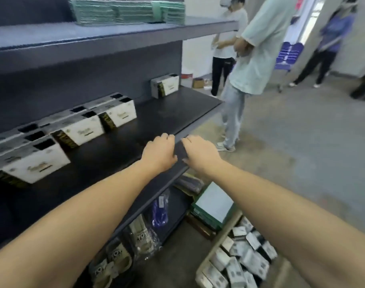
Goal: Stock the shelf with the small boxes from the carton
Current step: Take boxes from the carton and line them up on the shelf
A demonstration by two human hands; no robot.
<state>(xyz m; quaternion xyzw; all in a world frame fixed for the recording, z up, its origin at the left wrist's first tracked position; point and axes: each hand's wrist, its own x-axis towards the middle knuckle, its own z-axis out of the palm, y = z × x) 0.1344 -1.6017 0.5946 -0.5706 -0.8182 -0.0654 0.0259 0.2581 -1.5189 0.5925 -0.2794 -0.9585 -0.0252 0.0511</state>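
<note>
— What's on the dark shelf?
— White small boxes line its back at left of frame; one more sits farther right. The carton, lower right on the concrete floor, holds more.
— The hands?
— Left hand and right hand, fingers curled, hold nothing, over the shelf's front edge; contact unclear.
</note>
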